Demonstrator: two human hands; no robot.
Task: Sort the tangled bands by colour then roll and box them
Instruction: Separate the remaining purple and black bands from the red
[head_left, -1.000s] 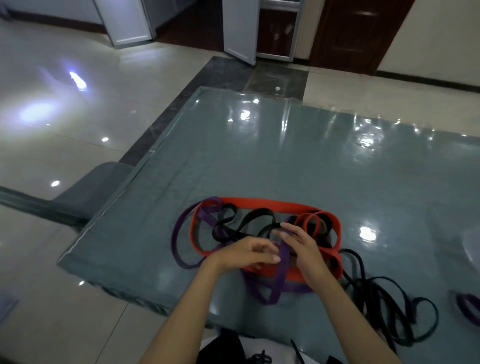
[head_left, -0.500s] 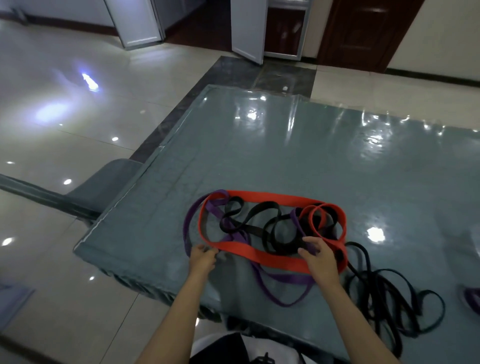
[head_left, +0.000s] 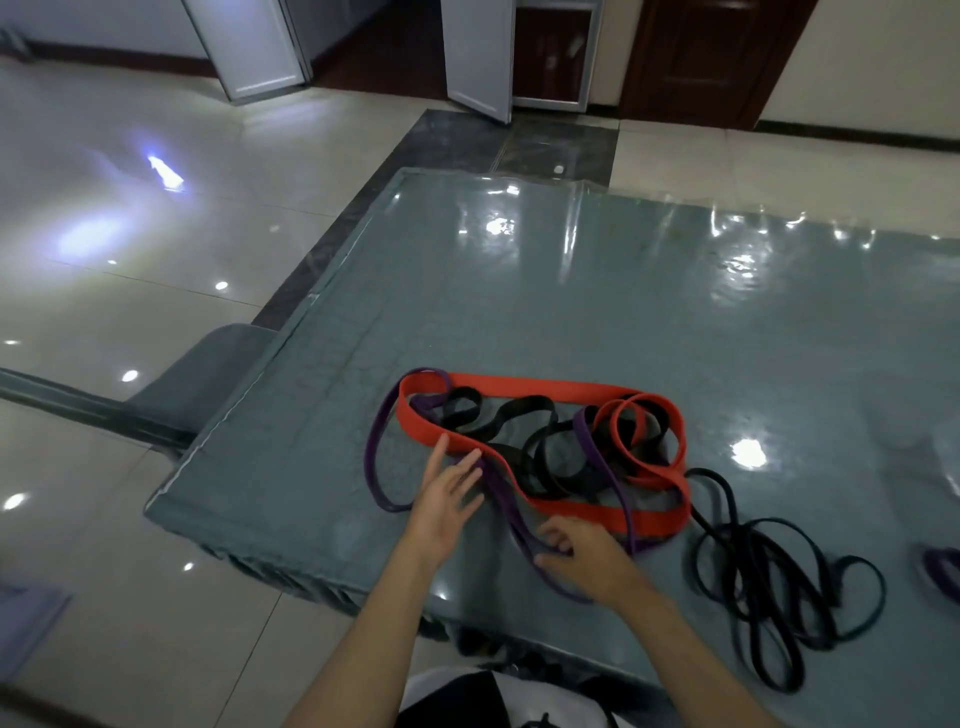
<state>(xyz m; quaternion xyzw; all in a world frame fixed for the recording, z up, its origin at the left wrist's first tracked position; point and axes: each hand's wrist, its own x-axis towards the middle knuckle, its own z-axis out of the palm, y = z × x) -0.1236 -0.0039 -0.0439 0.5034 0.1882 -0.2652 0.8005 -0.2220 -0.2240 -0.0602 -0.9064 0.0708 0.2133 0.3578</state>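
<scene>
Now left hand (head_left: 445, 501) flat beside red band (head_left: 545, 387); right hand (head_left: 587, 558) pinching purple band (head_left: 511, 512).

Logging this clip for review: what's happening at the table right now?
A person is untangling a knot of bands on a grey-green table. The left hand lies open, fingers straight, touching the red band and a purple band beside it. The right hand curls its fingers on that purple band's near loop. Wide black bands are still woven through the red one. A separate heap of thin black bands lies to the right. No box is visible.
</scene>
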